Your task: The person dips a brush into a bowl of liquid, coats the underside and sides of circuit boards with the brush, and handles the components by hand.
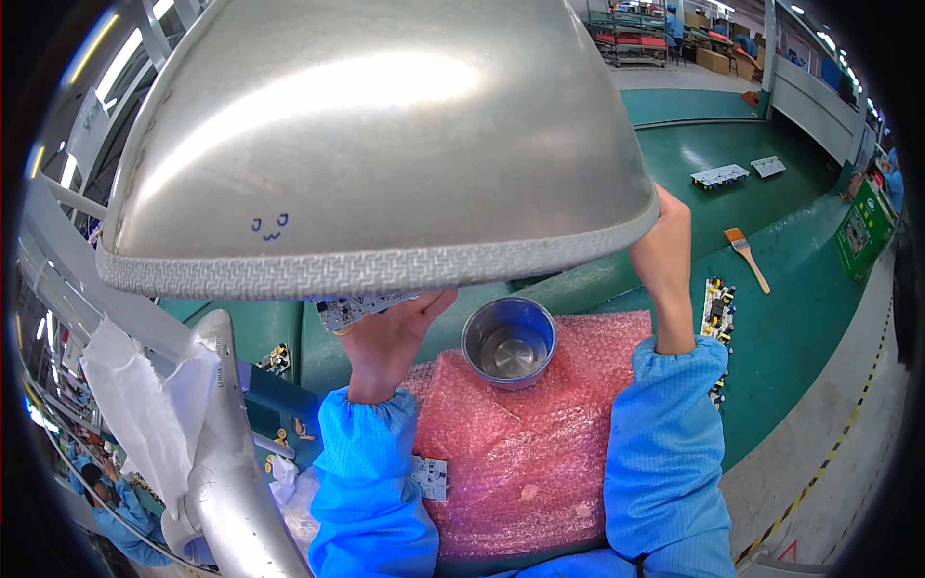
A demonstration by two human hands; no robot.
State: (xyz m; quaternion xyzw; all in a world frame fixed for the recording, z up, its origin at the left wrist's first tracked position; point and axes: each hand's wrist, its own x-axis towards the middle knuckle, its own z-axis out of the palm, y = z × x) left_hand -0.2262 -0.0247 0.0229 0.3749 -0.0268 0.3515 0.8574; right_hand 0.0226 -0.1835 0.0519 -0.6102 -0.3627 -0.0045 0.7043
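A large metal hood [385, 164] with a grey braided edge covers much of the upper view. Under its edge, my left hand [395, 337] grips a circuit board [355, 310], most of which the hood hides. My right hand [665, 255] reaches up at the hood's right corner; its fingers lie behind the metal, so their grip cannot be made out. Between my forearms stands a round metal cup [509, 347] with some clear liquid at its bottom. It rests at the far part of pink bubble wrap [520, 462]. A smaller board [431, 479] lies beside my left sleeve.
On the green bench [771, 337] at right lie a flat brush [747, 258], a populated board [718, 313] and two white boards [720, 176]. A metal duct arm [231, 472] with white tissue [154, 395] on it rises at left. A green sign [864, 231] stands at the right edge.
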